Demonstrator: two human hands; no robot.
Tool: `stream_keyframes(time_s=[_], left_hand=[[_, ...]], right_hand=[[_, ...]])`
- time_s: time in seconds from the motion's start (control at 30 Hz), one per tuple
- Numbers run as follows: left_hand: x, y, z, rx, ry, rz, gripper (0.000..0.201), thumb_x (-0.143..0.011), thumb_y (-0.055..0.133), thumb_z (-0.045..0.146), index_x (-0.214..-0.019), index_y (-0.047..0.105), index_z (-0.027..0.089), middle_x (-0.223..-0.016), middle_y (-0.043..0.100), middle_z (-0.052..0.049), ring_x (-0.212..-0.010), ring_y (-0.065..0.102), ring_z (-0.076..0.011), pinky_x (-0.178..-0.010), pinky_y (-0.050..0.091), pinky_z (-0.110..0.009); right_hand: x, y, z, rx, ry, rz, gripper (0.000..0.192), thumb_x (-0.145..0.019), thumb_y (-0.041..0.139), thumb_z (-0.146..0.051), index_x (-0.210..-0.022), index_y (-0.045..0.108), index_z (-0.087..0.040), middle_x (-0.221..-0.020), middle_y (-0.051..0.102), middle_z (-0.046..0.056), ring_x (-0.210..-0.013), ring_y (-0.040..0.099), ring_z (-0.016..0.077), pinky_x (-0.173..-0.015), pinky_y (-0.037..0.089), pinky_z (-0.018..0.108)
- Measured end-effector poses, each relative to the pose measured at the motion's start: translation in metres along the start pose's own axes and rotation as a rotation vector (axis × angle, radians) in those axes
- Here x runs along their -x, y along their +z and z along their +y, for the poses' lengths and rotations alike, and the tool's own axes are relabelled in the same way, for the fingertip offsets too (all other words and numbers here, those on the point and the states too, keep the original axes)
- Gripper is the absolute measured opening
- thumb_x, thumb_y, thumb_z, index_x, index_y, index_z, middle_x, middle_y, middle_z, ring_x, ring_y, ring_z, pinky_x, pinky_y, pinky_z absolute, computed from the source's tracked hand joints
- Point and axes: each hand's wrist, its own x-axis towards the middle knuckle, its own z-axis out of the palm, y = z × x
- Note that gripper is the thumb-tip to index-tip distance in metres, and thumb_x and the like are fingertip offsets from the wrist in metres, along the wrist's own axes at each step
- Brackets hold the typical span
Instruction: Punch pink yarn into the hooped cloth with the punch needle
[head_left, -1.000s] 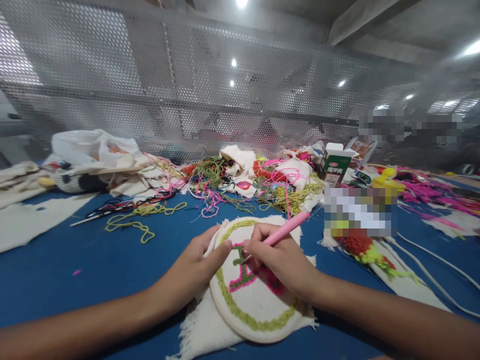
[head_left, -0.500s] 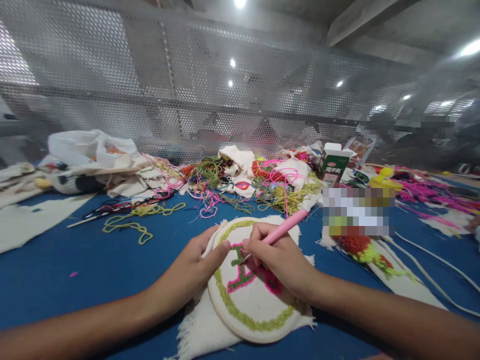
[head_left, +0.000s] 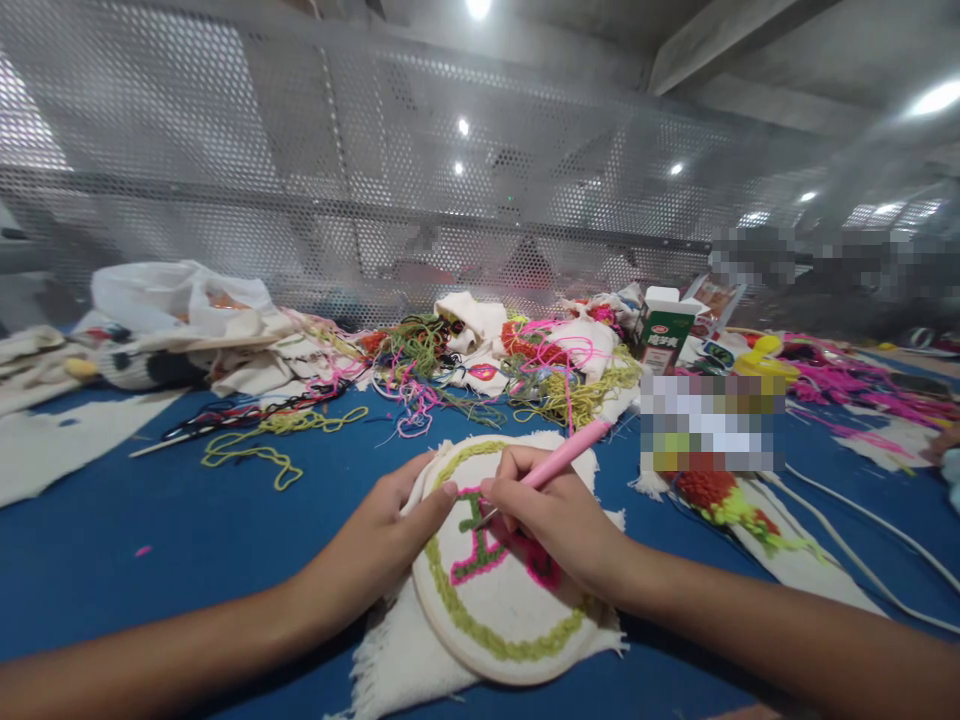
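My left hand [head_left: 396,512] is closed on the upper left rim of a round embroidery hoop [head_left: 480,668], thumb on top of the cloth and fingers out of sight behind it. White cloth [head_left: 517,605] is stretched in the hoop, its frayed edges spreading on the table. A ring of yellow-green stitching [head_left: 517,649] runs round inside the rim. In the middle sits a green figure [head_left: 480,550] outlined in pink. My right hand [head_left: 571,522] holds a pink-handled punch needle [head_left: 564,455] like a pen, its metal tip at the green stitches. That hand covers part of another pink-outlined shape.
Tangled yarn [head_left: 420,345] and cloth scraps lie along the back of the blue table [head_left: 225,540], before a perforated metal screen [head_left: 420,210]. A green-and-white box [head_left: 664,335] stands at back right. White cords [head_left: 862,520] cross the right side. A plastic bag [head_left: 180,295] is at left.
The view has shifted very slightly. Both hands keep their hold on the hoop and the punch needle, and the needle tip has barely moved on the green stitches.
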Motion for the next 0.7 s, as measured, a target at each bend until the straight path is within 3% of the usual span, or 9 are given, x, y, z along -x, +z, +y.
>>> stream_keyframes(time_s=[0.5, 0.7], left_hand=[[0.0004, 0.0011, -0.0011, 0.008, 0.010, 0.004, 0.031, -0.080, 0.052, 0.038, -0.104, 0.053, 0.019, -0.096, 0.067, -0.003, -0.080, 0.062, -0.0174, -0.069, 0.048, -0.025], [0.0007, 0.0009, 0.0013, -0.002, -0.004, 0.012, 0.040, -0.080, 0.052, 0.037, -0.115, 0.049, 0.018, -0.097, 0.067, -0.004, -0.082, 0.062, -0.0184, -0.068, 0.048, -0.025]], right_hand=[[0.0002, -0.0002, 0.0000, 0.009, 0.002, 0.012, 0.025, -0.073, 0.054, -0.024, -0.055, 0.039, -0.018, -0.039, 0.040, -0.008, -0.030, 0.031, 0.0021, -0.029, 0.020, 0.015], [0.0003, -0.0008, 0.0023, -0.003, -0.003, 0.025, 0.026, -0.073, 0.055, -0.025, -0.055, 0.038, -0.019, -0.039, 0.039, -0.009, -0.029, 0.029, 0.0031, -0.027, 0.019, 0.015]])
